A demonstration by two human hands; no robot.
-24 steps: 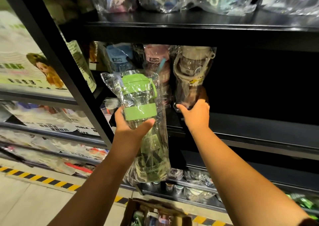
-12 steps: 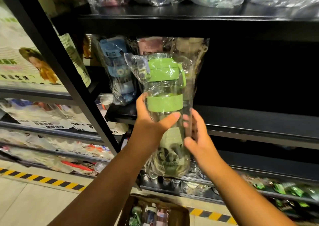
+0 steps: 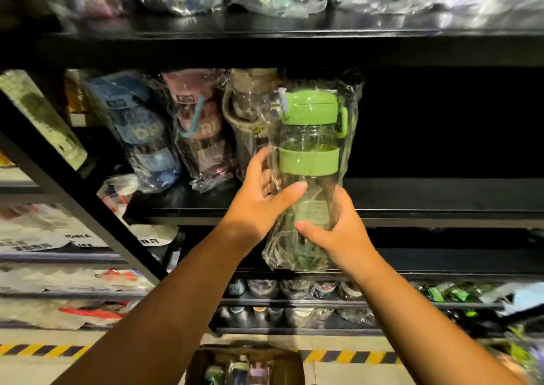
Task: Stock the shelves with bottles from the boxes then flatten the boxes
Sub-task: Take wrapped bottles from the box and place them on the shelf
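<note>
Both hands are clamped on one bottle. The left hand (image 3: 259, 199) wraps its upper left side with the thumb across the front, and the right hand (image 3: 338, 237) grips lower down. The green bottle (image 3: 309, 164) is upright in its loose clear bag, just in front of the shelf (image 3: 412, 199), with its base hanging below the shelf edge.

What could go wrong, probably:
- The bag is slick, so the bottle might slide inside the grip.
- The base could catch the shelf lip if it isn't lifted enough.
- It's right beside the beige bottle (image 3: 247, 113), so a bump could tip that row.

Count:
- two hands
- one bottle held
- three on the shelf: blue bottle (image 3: 141, 137), pink bottle (image 3: 200, 137) and beige
- one open box (image 3: 200, 361) on the floor, contents too blurry to count
</note>
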